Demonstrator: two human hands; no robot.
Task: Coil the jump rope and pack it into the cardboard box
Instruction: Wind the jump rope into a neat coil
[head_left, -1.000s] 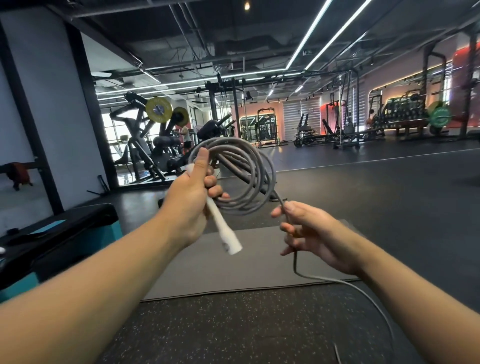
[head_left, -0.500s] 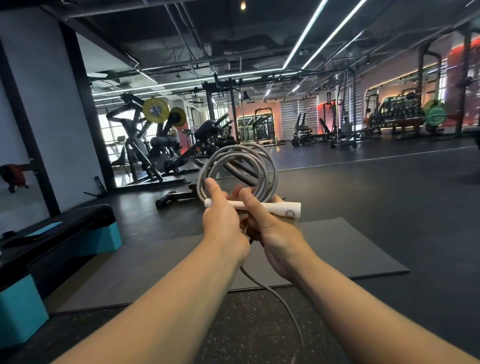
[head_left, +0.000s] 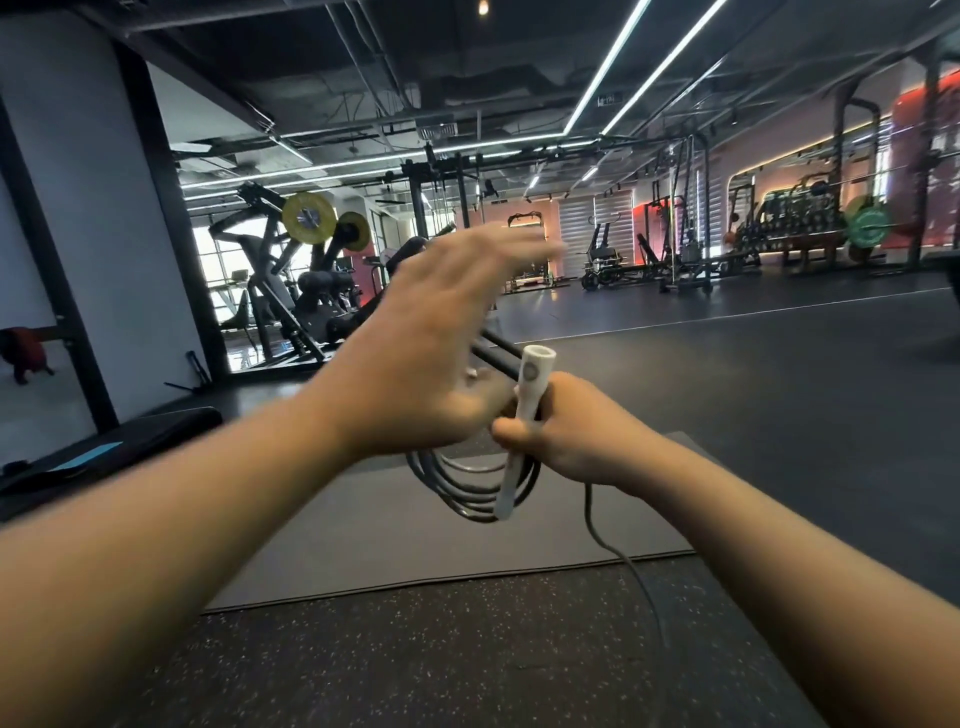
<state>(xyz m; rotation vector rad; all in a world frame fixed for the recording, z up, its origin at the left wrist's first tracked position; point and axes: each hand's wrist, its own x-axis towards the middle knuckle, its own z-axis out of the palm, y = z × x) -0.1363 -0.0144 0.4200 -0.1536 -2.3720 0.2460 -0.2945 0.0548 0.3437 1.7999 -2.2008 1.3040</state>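
Over the floor mat, near 12 o'clock: jump rope (head_left: 470, 493), held in the air.
Right hand (head_left: 574, 434): grips the white handle (head_left: 524, 415) and the loops.
Left hand (head_left: 431, 353): open, flat, blurry, holding nothing.
Done: most rope is looped.
Left: a loose tail at 5 o'clock; no box seen.
Feel: smooth grey cord, hard round handle, speckled rubber floor (head_left: 363, 670).

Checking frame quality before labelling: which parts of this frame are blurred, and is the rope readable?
Head view: the left hand is motion-smeared, fingertips ghosted; the right hand and white handle are sharp; the coiled rope reads clearly below; wide-angle bending curves the ceiling lights.
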